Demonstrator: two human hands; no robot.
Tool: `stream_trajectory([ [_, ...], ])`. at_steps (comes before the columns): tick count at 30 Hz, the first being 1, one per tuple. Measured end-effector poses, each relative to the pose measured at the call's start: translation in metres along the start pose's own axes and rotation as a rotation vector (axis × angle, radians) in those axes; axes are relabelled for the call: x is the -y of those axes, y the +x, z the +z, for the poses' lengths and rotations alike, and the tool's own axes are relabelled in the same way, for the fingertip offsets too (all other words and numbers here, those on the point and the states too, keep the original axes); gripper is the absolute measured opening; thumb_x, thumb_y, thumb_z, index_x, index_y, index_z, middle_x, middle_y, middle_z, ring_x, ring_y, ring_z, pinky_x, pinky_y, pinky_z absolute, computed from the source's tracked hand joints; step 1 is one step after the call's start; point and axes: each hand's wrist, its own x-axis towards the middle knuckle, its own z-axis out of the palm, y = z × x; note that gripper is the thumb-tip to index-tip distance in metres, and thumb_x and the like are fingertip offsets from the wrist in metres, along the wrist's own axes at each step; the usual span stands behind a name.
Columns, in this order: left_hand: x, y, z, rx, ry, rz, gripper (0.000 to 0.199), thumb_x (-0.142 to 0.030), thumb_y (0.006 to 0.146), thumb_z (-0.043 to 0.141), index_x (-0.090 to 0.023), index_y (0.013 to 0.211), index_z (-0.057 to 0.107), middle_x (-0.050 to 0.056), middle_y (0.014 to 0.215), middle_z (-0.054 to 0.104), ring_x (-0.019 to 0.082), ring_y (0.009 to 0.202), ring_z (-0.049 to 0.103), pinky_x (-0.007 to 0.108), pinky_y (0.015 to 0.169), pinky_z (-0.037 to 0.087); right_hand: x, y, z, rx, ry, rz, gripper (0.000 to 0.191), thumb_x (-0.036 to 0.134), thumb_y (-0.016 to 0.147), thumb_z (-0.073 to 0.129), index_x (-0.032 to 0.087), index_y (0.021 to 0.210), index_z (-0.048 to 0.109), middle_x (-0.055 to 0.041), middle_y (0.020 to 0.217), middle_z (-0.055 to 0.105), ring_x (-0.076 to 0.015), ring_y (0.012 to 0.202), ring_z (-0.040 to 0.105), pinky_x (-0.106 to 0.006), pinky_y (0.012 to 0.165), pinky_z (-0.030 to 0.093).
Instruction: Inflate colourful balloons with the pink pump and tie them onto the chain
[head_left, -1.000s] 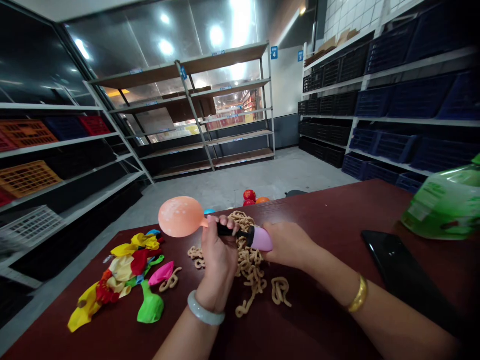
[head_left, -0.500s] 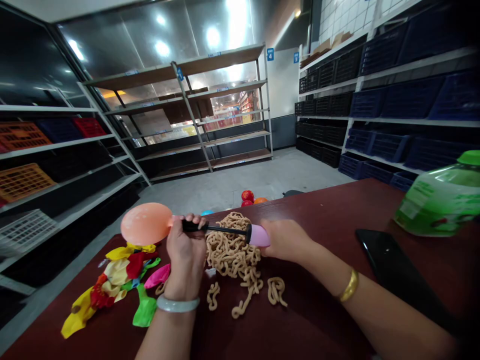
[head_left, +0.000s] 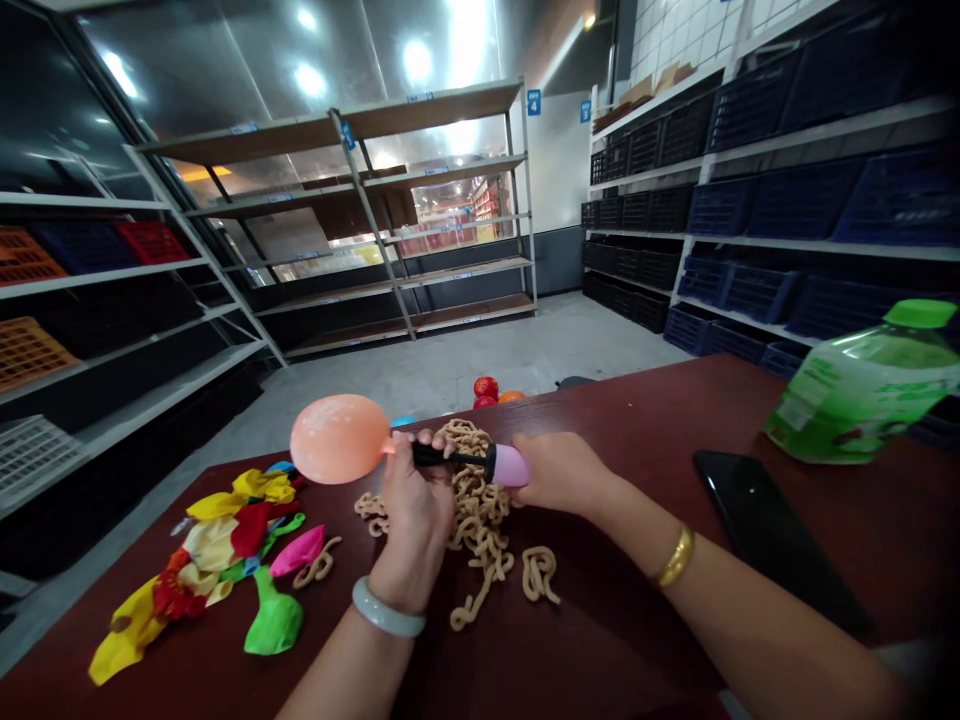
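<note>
A partly inflated peach balloon (head_left: 339,440) sits on the nozzle end of a black-and-purple balloon pump (head_left: 510,466). My left hand (head_left: 420,490) is closed around the pump's black barrel and the balloon's neck. Around the purple handle at the other end, my right hand (head_left: 559,472) is closed. Behind and below the pump lies a heap of tan cords (head_left: 480,520), partly hidden by my left hand. To the left, flat balloons lie in a pile, among them a green balloon (head_left: 274,615), a pink balloon (head_left: 298,550) and a yellow balloon (head_left: 127,628).
A black phone (head_left: 772,530) and a green-capped bottle (head_left: 862,385) stand or lie on the right of the dark red table (head_left: 630,620). Inflated red balloons (head_left: 486,388) show past the far edge. Shelves with blue crates (head_left: 802,200) line the right wall.
My left hand has moved right, toward my right hand, with the balloon. The pump's rod between barrel and handle shows much shorter. The view has shifted slightly.
</note>
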Motion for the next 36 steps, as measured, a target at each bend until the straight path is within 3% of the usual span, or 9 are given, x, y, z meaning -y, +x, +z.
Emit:
stream_trajectory([
  [5, 0.021, -0.024, 0.017, 0.015, 0.002, -0.026, 0.022, -0.028, 0.083, 0.068, -0.018, 0.077, 0.05, -0.001, 0.071, 0.052, 0.012, 0.065, 0.052, 0.026, 0.065, 0.047, 0.01, -0.001, -0.003, -0.028, 0.016, 0.001, 0.046, 0.06, 0.075, 0.056, 0.023, 0.103, 0.055, -0.0062, 0.086, 0.071, -0.0272, 0.076, 0.068, -0.031, 0.059, 0.039],
  [9, 0.018, -0.019, 0.018, 0.028, 0.031, -0.005, 0.02, -0.026, 0.085, 0.066, -0.018, 0.078, 0.049, -0.001, 0.071, 0.052, 0.013, 0.065, 0.053, 0.027, 0.065, 0.047, 0.012, 0.0, -0.003, -0.031, -0.004, 0.007, 0.043, 0.057, 0.079, 0.053, 0.022, 0.105, 0.054, -0.0072, 0.088, 0.071, -0.0272, 0.079, 0.068, -0.032, 0.062, 0.041],
  [13, -0.003, 0.003, 0.009, 0.006, 0.071, 0.036, 0.021, -0.026, 0.085, 0.064, -0.019, 0.077, 0.047, -0.001, 0.069, 0.052, 0.013, 0.064, 0.053, 0.027, 0.063, 0.047, 0.008, 0.005, -0.003, -0.076, -0.033, 0.016, 0.041, 0.055, 0.081, 0.052, 0.022, 0.106, 0.054, -0.0083, 0.094, 0.071, -0.0273, 0.082, 0.068, -0.033, 0.064, 0.043],
  [19, -0.05, 0.038, -0.013, -0.099, 0.058, 0.102, 0.021, -0.023, 0.091, 0.051, -0.019, 0.073, 0.044, -0.001, 0.065, 0.051, 0.013, 0.06, 0.052, 0.027, 0.06, 0.046, -0.011, 0.012, -0.006, -0.001, -0.074, 0.049, 0.044, 0.059, 0.083, 0.052, 0.023, 0.109, 0.056, -0.0092, 0.101, 0.071, -0.0277, 0.089, 0.068, -0.034, 0.07, 0.045],
  [22, -0.055, 0.043, -0.017, -0.099, 0.038, 0.126, 0.02, -0.02, 0.092, 0.047, -0.019, 0.072, 0.044, -0.001, 0.064, 0.05, 0.012, 0.058, 0.051, 0.025, 0.058, 0.045, -0.017, 0.012, -0.006, -0.001, -0.076, 0.066, 0.045, 0.059, 0.083, 0.052, 0.022, 0.109, 0.057, -0.0097, 0.101, 0.071, -0.0279, 0.089, 0.067, -0.034, 0.071, 0.044],
  [26, -0.038, 0.033, -0.012, -0.075, 0.01, 0.135, 0.022, -0.024, 0.091, 0.052, -0.019, 0.072, 0.044, -0.002, 0.064, 0.049, 0.011, 0.059, 0.05, 0.024, 0.058, 0.043, -0.016, 0.008, -0.007, -0.004, -0.099, 0.055, 0.045, 0.056, 0.08, 0.057, 0.021, 0.107, 0.057, -0.0104, 0.099, 0.071, -0.0278, 0.087, 0.067, -0.033, 0.07, 0.044],
  [32, 0.002, -0.005, 0.006, -0.015, 0.0, 0.033, 0.021, -0.025, 0.082, 0.067, -0.019, 0.077, 0.047, -0.002, 0.068, 0.052, 0.013, 0.063, 0.053, 0.026, 0.061, 0.045, 0.007, 0.001, -0.001, -0.043, -0.047, 0.017, 0.038, 0.053, 0.078, 0.057, 0.022, 0.101, 0.056, -0.0069, 0.091, 0.071, -0.0267, 0.08, 0.068, -0.032, 0.063, 0.042],
  [36, 0.016, -0.024, 0.017, -0.014, 0.013, -0.015, 0.02, -0.024, 0.081, 0.068, -0.019, 0.077, 0.049, -0.001, 0.069, 0.054, 0.013, 0.063, 0.054, 0.028, 0.064, 0.046, 0.019, 0.0, 0.004, -0.051, 0.003, 0.015, 0.035, 0.052, 0.079, 0.056, 0.023, 0.099, 0.056, -0.0059, 0.088, 0.072, -0.0256, 0.078, 0.068, -0.03, 0.059, 0.039],
])
